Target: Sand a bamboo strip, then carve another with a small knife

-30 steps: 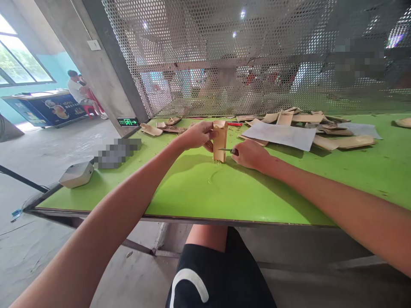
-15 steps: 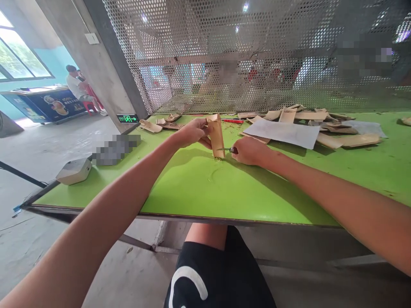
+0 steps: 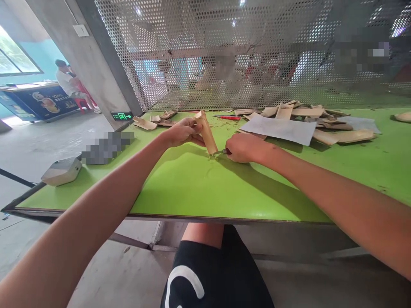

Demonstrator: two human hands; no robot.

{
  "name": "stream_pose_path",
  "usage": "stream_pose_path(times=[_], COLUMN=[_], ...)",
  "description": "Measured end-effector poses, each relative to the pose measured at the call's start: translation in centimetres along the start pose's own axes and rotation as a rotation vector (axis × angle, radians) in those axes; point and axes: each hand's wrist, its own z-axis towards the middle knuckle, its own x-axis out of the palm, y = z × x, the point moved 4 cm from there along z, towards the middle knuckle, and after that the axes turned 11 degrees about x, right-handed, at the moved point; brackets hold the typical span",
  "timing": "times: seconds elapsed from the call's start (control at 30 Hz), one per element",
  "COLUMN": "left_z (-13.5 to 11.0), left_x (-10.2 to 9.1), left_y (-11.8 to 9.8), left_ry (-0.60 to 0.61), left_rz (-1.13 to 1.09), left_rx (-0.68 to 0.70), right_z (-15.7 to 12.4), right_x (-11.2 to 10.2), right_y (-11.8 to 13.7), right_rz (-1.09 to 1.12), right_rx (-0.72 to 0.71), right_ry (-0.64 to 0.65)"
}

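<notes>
My left hand (image 3: 185, 131) grips a pale piece of bamboo (image 3: 208, 136) near its upper end, thumb in front. The piece leans, its lower end close to the green tabletop (image 3: 189, 188). My right hand (image 3: 242, 147) is wrapped round the handle of a small knife (image 3: 221, 152), whose blade points left against the bamboo's lower edge. Most of the handle is hidden in my fist. Thin shavings (image 3: 212, 157) lie below the lower end of the piece.
A pile of bamboo pieces (image 3: 353, 136) with a white sheet (image 3: 279, 129) lies at back right. Behind them stands a perforated metal screen (image 3: 199, 55). A red-handled tool (image 3: 230, 117) lies near it. At left is a white box (image 3: 61, 172). A person (image 3: 69, 81) sits far left.
The bamboo has tilted, its top going left. The knife blade has gone from across the piece down to its lower edge. The whole view has shifted slightly.
</notes>
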Motion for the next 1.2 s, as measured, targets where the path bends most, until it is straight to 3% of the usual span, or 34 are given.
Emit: stream_pose_path(times=[0.33, 0.73, 1.2], left_z=[-0.2, -0.3, 0.1], left_x=[0.5, 2.6, 2.4], left_y=[-0.8, -2.7, -2.0], left_ry=[-0.036, -0.180, -0.192], left_rz=[0.074, 0.243, 0.217], left_rx=[0.015, -0.025, -0.024], right_z=[-0.4, -0.2, -0.1], right_x=[0.2, 0.1, 0.7], right_y=[-0.5, -1.6, -1.5], right_rz=[0.019, 0.049, 0.098], right_rx=[0.027, 0.216, 0.114], right_ry=[-0.015, -0.154, -0.093])
